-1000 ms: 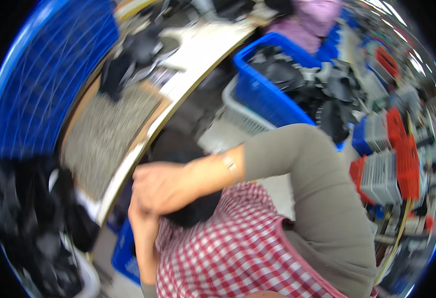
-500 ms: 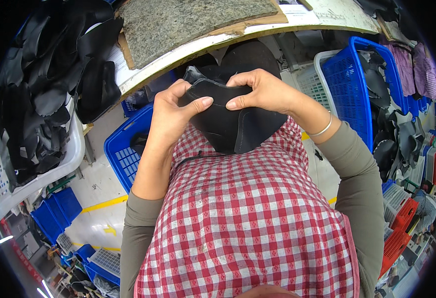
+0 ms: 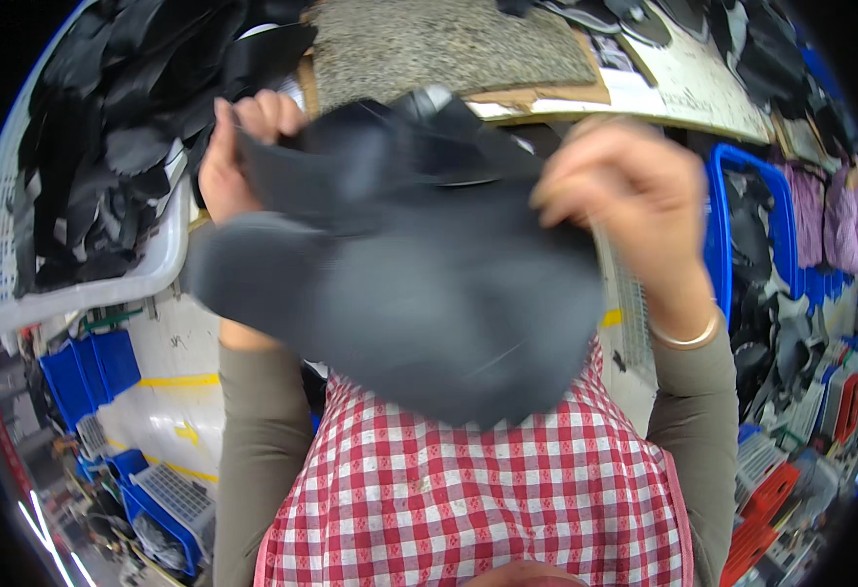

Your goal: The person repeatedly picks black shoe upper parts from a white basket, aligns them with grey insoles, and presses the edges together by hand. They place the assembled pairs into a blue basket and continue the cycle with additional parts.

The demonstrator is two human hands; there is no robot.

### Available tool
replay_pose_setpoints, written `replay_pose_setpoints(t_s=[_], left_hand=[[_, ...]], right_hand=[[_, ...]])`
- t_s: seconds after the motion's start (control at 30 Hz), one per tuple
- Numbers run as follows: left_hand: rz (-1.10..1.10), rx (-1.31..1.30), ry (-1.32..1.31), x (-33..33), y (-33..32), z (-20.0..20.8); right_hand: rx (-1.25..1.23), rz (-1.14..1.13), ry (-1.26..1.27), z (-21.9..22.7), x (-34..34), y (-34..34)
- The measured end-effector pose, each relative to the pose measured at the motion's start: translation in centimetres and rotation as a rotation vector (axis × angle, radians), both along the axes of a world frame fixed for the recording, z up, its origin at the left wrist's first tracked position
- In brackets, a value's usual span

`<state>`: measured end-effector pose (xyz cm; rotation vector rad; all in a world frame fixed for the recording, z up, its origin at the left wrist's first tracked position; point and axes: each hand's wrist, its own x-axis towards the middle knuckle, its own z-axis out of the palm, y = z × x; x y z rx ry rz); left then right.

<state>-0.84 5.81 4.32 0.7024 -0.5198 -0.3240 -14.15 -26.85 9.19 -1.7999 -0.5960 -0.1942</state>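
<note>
Pinching black piece (image 3: 429,303) at its upper left, left hand (image 3: 225,174), right hand (image 3: 634,186), hold unclear

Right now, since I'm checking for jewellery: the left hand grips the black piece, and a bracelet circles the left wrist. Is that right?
Not quite: the head view shows the bracelet around the right wrist. The left hand does grip the black piece.

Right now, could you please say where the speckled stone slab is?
In the head view, the speckled stone slab lies at top centre on a brown board on the white worktop, beyond the black piece in the left hand.
</note>
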Motion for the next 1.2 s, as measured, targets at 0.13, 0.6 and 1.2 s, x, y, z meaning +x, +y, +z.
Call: replay_pose_setpoints(t_s=[0.13,0.6,1.2], left_hand=[[-0.723,-0.409,-0.342,8.5,-1.6,-3.9],[0.206,0.564,0.051,-2.5,3.1,-3.6],[0.360,1.799,-0.452,1.0,-2.2,-2.0]], right_hand=[[0.097,-0.396,0.053,-0.9,6.5,-1.7],[0.104,0.279,0.508,-9.6,6.7,-5.4],[-0.414,0.233,0.347,-5.4,5.1,-0.1]])
